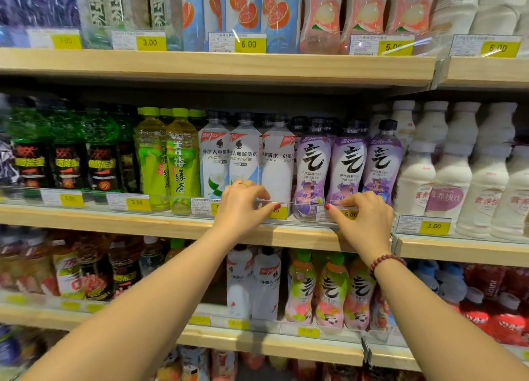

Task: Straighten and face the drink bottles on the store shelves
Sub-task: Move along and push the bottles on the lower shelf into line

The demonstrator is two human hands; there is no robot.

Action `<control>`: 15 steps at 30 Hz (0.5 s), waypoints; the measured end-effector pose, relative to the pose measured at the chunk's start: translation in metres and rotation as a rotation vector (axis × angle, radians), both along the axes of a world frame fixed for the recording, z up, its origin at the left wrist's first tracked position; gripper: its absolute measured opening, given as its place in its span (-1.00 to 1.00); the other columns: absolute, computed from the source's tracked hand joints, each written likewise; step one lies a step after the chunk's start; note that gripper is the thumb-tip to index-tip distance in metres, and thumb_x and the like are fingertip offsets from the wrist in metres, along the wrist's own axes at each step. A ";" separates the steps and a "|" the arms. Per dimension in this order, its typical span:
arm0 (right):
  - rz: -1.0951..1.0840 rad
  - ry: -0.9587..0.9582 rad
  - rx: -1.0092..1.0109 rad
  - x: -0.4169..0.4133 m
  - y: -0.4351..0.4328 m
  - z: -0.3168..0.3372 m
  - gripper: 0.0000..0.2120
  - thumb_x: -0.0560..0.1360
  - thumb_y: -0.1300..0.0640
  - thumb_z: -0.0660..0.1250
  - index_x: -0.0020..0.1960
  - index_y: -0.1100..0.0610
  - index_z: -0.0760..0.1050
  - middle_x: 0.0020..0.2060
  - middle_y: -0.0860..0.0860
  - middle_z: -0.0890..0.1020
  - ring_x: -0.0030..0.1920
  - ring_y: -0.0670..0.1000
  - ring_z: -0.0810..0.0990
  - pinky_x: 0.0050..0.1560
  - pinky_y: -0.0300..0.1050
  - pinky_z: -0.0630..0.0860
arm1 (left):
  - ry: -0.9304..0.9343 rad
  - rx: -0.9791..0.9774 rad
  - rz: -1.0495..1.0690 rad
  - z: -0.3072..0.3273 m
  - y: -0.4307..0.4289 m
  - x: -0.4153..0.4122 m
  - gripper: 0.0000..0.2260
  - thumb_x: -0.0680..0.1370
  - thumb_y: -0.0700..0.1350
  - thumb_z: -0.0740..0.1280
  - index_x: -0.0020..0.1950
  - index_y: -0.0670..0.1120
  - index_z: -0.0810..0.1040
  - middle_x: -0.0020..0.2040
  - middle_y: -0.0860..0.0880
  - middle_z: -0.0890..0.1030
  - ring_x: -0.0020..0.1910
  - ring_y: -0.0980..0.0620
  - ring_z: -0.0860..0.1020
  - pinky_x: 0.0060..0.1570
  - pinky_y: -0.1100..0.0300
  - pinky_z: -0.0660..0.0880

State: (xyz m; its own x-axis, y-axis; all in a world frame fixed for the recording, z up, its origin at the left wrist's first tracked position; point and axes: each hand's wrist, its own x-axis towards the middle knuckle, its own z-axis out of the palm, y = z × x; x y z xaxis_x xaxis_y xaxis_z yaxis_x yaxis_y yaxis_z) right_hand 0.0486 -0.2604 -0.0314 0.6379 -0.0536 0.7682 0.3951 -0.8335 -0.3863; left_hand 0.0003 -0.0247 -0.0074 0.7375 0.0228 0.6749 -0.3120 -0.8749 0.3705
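The bottles are standing upright on the middle shelf [114, 220], long axes vertical, caps up, in tight rows running from near to far. Three purple bottles [346, 166] with waisted plastic bodies and dark caps are facing forward, their big black character showing squarely. To their left, the white bottles [246, 157] are also standing upright; the rightmost one is showing its print off-centre, turned partly aside.

Both hands are working at the clear plastic rail [297, 206] along the shelf's near edge, in front of these bottles. The left hand [243, 206] is curling its fingers over the rail's top edge with the thumb pressing the front, pinching it. The right hand [365, 217] is pinching the rail the same way further right, over a yellow price tag [349, 214]. The red-nailed thumbs are pointing toward each other. Neither hand is touching a bottle.

A beaded bracelet [385, 262] is circling the right wrist. The shelf is pale wood.
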 end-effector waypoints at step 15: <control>0.507 -0.017 -0.067 -0.078 0.124 -0.070 -0.82 0.38 0.14 0.53 -0.11 0.16 0.56 -0.19 0.02 0.58 -0.09 0.11 0.53 -0.09 0.01 0.47 | -0.001 0.018 0.097 -0.072 0.126 -0.098 -0.77 0.43 -0.04 0.49 0.03 -0.10 0.64 -0.04 0.00 0.62 0.05 -0.04 0.55 0.06 0.01 0.48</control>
